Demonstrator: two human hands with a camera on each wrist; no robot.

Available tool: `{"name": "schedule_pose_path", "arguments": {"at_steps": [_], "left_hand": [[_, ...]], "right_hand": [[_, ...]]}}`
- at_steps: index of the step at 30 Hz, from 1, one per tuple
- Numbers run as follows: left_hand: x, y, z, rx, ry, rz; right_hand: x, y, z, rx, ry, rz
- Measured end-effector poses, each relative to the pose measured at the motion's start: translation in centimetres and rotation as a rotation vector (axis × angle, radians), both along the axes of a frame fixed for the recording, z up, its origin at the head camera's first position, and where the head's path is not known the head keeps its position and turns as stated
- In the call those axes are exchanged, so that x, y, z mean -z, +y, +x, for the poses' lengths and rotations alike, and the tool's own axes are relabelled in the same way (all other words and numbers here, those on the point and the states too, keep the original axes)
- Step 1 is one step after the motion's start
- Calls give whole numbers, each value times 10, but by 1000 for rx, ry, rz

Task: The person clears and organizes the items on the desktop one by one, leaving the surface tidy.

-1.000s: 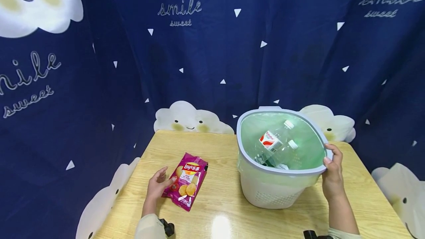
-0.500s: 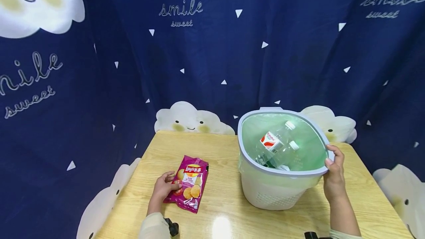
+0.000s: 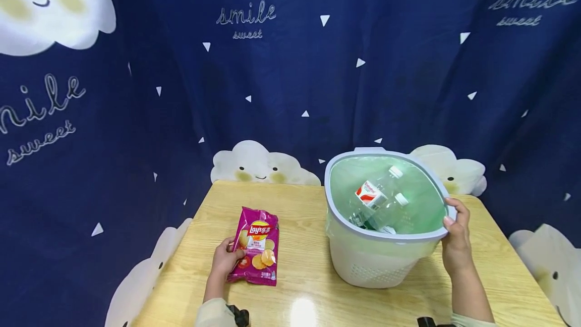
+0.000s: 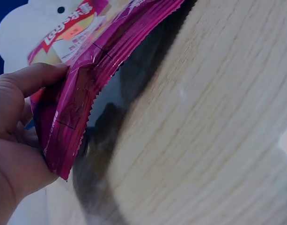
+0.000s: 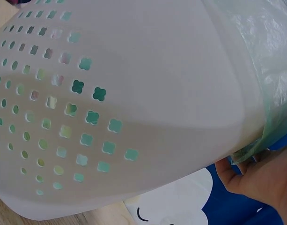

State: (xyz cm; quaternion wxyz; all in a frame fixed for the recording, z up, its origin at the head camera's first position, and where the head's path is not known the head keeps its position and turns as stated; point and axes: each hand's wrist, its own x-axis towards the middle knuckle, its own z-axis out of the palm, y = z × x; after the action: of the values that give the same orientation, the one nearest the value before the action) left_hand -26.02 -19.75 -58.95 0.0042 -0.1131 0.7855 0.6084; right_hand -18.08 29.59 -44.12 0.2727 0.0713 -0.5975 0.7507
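Note:
My left hand [image 3: 225, 259] pinches the left side of a magenta Lay's chip bag [image 3: 256, 246], thumb on its printed front. In the left wrist view the bag's [image 4: 101, 61] crimped edge is raised off the wood, with a dark shadow below. On the right, my right hand [image 3: 457, 238] grips the grey rim of a white trash bin [image 3: 372, 264], fingers over the edge. A green liner [image 3: 422, 185] is folded over that rim. Inside the bin lie clear plastic bottles with white caps, one bottle [image 3: 372, 193] bearing a red and white label. The right wrist view shows the bin's perforated wall [image 5: 171, 70].
Both hands work over a light wood table [image 3: 308, 246]. Behind it hangs a dark blue curtain [image 3: 290, 74] printed with white clouds and triangles. The bin stands right of the chip bag, with a stretch of tabletop between them.
My left hand has closed its grip on the chip bag. The bag has turned more upright and lifted at its edge. My right hand stays on the bin's rim.

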Motion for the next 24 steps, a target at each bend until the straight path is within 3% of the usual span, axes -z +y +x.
{"name": "schedule_pose_path", "arguments": {"at_steps": [9,13,24], "left_hand": [[-1,3,6,-102,19,158],[-5,1,7,-106,23,185],[-34,17,32,-159,59,283]], "right_hand": [[1,1,0,-3,11,-6],[1,1,-1,-2,14,-6],[2,1,0,4,13,-13]]}}
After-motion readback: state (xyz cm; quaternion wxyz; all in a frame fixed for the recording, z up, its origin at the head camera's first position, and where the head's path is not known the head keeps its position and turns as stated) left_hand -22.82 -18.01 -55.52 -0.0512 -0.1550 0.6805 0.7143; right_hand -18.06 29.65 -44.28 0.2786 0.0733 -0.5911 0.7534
